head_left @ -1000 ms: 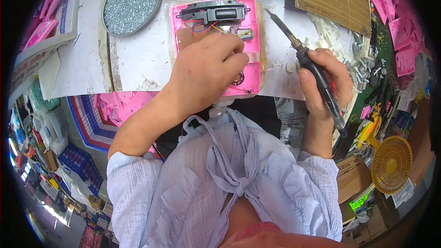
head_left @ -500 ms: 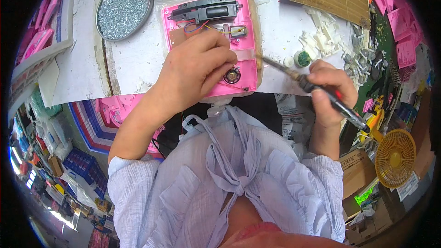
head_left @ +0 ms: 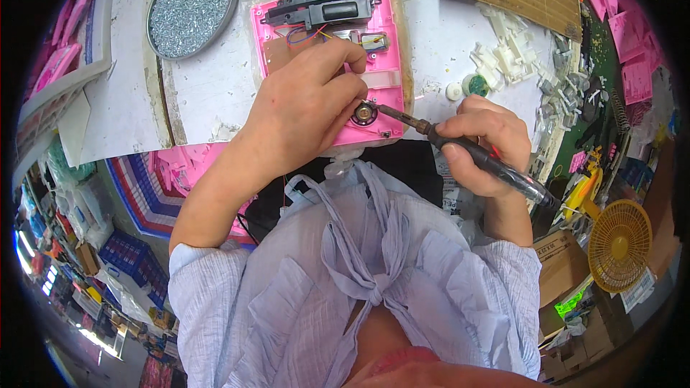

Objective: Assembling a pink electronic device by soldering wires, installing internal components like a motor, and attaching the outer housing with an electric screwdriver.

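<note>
A: In the head view, where do we find the pink housing (head_left: 381, 63)?
B: Under our left hand (head_left: 302, 104), and ahead of our right hand (head_left: 489, 144) to its left. Our left fingertips are bunched over it; we cannot tell whether they pinch anything. Our right hand is closed around the soldering iron (head_left: 517, 181), its tip at the round speaker (head_left: 365, 113); contact is unclear.
A: How should these handle?
B: We judge the housing light, stiff and rather slippery: hold it by the side walls. The thin wires (head_left: 295, 37), just beyond our left fingers, look fragile. Grip the iron by its black handle only; assume the tip is hot.
A: Containers?
B: Ahead and left of our left hand, a round tray (head_left: 149, 25) full of small metal pieces. Just ahead of our right hand, a small pot (head_left: 475, 85) with green contents. Left of our left forearm, a striped basket (head_left: 122, 179) holding pink parts (head_left: 176, 165).
</note>
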### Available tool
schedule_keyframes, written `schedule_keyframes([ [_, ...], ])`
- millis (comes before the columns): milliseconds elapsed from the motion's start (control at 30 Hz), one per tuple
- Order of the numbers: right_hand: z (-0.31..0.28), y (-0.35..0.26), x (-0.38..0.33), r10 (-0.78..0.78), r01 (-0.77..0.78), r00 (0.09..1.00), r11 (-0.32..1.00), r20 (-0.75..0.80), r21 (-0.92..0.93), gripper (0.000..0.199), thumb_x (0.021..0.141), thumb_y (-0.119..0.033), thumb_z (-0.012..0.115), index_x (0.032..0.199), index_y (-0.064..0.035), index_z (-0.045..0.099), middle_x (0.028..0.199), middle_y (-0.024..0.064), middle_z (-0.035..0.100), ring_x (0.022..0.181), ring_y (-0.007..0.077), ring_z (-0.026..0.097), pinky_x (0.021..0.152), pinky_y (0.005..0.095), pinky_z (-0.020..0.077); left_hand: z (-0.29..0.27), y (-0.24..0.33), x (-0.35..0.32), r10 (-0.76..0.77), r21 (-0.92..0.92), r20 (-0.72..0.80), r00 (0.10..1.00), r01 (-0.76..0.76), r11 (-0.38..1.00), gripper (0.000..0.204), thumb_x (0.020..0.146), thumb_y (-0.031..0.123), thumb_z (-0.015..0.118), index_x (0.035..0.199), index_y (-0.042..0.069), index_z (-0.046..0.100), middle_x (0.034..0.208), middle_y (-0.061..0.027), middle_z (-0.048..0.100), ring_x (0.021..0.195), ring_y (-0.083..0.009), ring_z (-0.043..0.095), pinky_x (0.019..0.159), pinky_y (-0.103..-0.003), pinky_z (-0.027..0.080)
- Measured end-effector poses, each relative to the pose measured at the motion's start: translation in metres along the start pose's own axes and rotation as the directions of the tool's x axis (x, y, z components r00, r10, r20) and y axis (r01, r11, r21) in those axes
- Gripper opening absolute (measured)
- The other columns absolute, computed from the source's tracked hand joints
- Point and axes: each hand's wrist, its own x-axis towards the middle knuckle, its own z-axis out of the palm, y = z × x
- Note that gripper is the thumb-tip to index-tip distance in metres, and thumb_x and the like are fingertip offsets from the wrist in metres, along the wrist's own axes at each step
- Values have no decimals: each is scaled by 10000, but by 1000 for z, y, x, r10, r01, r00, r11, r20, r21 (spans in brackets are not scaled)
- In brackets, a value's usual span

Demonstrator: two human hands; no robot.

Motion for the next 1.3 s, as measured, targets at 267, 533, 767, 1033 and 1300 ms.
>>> schedule_keyframes([
  [267, 0, -1, 3, 19, -17, 999, 999, 39, -34, 204, 738, -54, 781, 928, -48, 708, 629, 42, 570, 535, 196, 508, 512, 329, 377, 2, -1, -2, 7, -13, -18, 1000, -8, 1000, 226, 742, -45, 750, 933, 17, 646, 1062, -132, 603, 892, -291, 651, 750, -369, 537],
  [533, 1, -5, 8, -117, 128, 989, 983, 85, -133, 237, 714, -34, 779, 938, -50, 701, 652, 57, 602, 521, 236, 521, 514, 347, 397, 4, 0, -3, -13, 13, -23, 1000, 13, 1000, 121, 810, 26, 713, 894, 21, 626, 1081, -100, 616, 962, -291, 646, 804, -393, 545],
  [767, -3, -6, 1, -127, 130, 991, 986, 33, -105, 227, 734, -40, 774, 947, -32, 696, 638, 64, 590, 504, 232, 504, 502, 348, 379, 6, -3, -4, 25, 21, -55, 998, -24, 999, 179, 773, -15, 738, 915, 17, 635, 1067, -117, 613, 924, -288, 654, 777, -378, 548],
  [1033, -6, -1, -4, -153, 154, 988, 985, 15, -83, 212, 834, -127, 753, 946, 28, 661, 633, 89, 579, 519, 210, 481, 503, 345, 354, 2, -3, -5, -4, -57, -48, 999, 1, 998, 227, 736, -38, 774, 942, 16, 695, 1055, -119, 629, 869, -268, 663, 733, -360, 550],
  [1300, -8, -5, -1, -125, 126, 992, 990, 13, -69, 229, 730, -37, 781, 945, -20, 704, 656, 72, 616, 511, 220, 513, 495, 336, 380, 3, 1, -5, 34, 56, -19, 999, -33, 998, 257, 717, 2, 787, 963, 50, 729, 1047, -100, 651, 878, -266, 664, 726, -365, 557],
])
